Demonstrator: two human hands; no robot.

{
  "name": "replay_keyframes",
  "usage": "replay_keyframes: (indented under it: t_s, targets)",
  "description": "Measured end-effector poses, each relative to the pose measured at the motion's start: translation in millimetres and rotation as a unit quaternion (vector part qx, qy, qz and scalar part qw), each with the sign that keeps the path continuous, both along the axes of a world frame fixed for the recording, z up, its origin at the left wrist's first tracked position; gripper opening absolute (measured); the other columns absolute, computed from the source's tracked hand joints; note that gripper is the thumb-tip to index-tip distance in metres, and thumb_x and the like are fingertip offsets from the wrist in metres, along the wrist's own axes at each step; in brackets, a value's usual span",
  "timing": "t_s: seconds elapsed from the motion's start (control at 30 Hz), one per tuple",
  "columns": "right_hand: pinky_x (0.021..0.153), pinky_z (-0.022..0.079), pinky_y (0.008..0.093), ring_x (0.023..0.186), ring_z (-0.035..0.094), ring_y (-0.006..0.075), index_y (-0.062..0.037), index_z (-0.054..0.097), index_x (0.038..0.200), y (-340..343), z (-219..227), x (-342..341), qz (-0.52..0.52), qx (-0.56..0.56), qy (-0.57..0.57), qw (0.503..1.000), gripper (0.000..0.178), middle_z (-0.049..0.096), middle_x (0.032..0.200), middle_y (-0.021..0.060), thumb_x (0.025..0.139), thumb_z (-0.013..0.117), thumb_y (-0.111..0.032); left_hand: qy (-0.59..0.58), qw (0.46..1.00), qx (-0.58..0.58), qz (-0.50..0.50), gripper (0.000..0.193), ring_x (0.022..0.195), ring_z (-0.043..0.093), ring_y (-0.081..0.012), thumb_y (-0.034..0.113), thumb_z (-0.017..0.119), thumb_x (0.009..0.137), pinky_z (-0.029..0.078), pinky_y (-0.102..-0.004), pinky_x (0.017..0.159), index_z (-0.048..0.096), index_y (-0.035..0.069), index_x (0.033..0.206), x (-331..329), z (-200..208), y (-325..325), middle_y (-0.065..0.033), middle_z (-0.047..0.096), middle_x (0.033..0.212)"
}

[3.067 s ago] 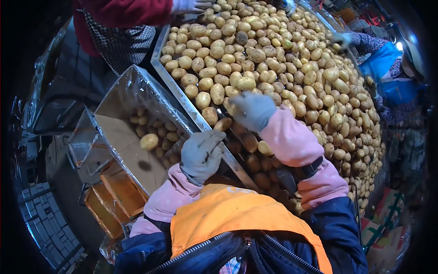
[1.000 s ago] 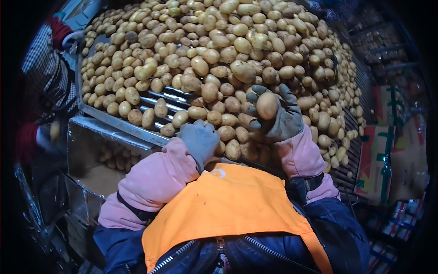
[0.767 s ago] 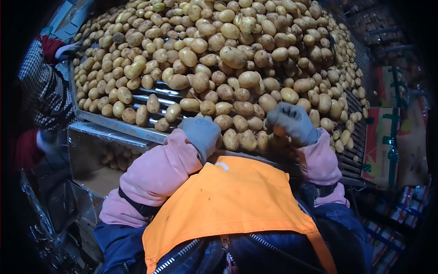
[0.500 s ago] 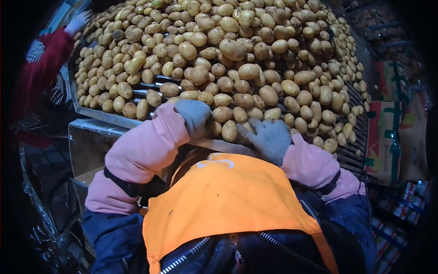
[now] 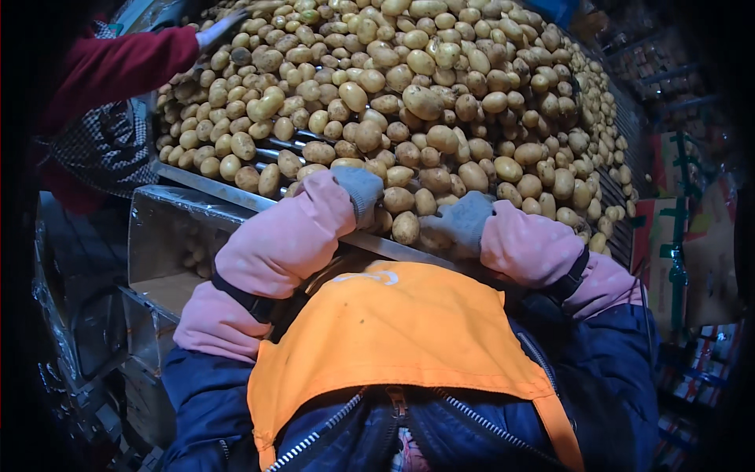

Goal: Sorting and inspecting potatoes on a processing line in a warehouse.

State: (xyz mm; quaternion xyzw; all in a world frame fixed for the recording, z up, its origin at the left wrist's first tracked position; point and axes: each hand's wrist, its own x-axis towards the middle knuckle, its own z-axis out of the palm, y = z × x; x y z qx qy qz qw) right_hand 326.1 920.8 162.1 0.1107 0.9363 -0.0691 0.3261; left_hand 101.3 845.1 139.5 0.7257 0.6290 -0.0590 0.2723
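A deep heap of yellow-brown potatoes [image 5: 442, 139] covers the sorting table in front of me. At its near edge my left hand [image 5: 362, 192], in a grey glove, reaches in among them; its fingers are hidden behind the back of the hand. My right hand [image 5: 462, 222], also grey-gloved, is a short way to the right, its fingers bent inward and low against the potatoes. Whatever it grips is hidden. Between the two hands lies a rounded potato [image 5: 406, 228], close to the right fingertips. Pink sleeve covers reach up both forearms.
Metal rollers [image 5: 275, 149] show through a gap at the left of the heap. Below the table's metal edge [image 5: 212, 189] stands an open box [image 5: 169, 287]. At far left a co-worker's red sleeve [image 5: 130, 63] reaches over the potatoes. Cardboard cartons [image 5: 668, 252] stand at right.
My right hand's fingers, stretched toward the left before, are now bent lower. The co-worker's arm reaches farther over the potatoes. The whole view has shifted slightly.
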Motion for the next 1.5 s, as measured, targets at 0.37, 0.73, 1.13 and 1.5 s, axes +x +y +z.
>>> replay_keyframes:
  t_s: [0.37, 0.73, 1.13, 1.5]
  targets:
    - [0.111, 0.038, 0.0352, 0.134, 0.045, 0.0196, -0.0059, 0.041, 0.148, 26, 8, 38, -0.463, -0.638, 0.251, 0.561, 0.087, 0.05, 0.144, 0.0086, 0.071, 0.08, -0.01, -0.125, 0.991, 0.051, -0.023, 0.033, 0.093, 0.068, -0.0345, 0.029, 0.075, 0.072, 0.055, -0.0434, 0.079, 0.072, 0.011, 0.099, 1, -7, -7, -0.0128, 0.07, 0.095]
    - [0.052, 0.05, 0.0358, 0.07, 0.064, 0.0238, -0.0062, 0.029, 0.152, 17, 5, 42, -0.478, -0.755, 0.354, 0.277, 0.086, 0.062, 0.124, 0.0194, 0.078, 0.071, -0.02, -0.248, 0.963, -0.091, 0.054, 0.056, 0.099, 0.067, -0.023, 0.027, 0.085, 0.069, 0.053, -0.036, 0.088, 0.066, 0.006, 0.118, -13, -11, 2, -0.011, 0.071, 0.103]
    - [0.091, 0.053, 0.0285, 0.115, 0.06, 0.0186, -0.0028, 0.046, 0.143, 5, 33, -108, -0.39, -0.717, 0.142, 0.561, 0.075, 0.061, 0.124, 0.0093, 0.076, 0.079, -0.008, -0.705, 0.496, 0.185, 0.472, 0.066, 0.095, 0.065, -0.0189, 0.036, 0.074, 0.086, 0.053, -0.0265, 0.078, 0.052, -0.002, 0.134, -94, -13, -180, -0.0114, 0.066, 0.113]
    - [0.102, 0.042, 0.0453, 0.119, 0.053, 0.0423, 0.0008, 0.057, 0.126, -18, 3, -185, -0.047, -0.212, 0.429, 0.877, 0.052, 0.056, 0.13, 0.0234, 0.084, 0.069, -0.028, -0.5, 0.429, 0.435, 0.614, 0.044, 0.126, 0.051, -0.02, 0.018, 0.05, 0.103, 0.046, -0.0304, 0.102, 0.044, 0.004, 0.144, -118, -75, -277, -0.0098, 0.05, 0.142]
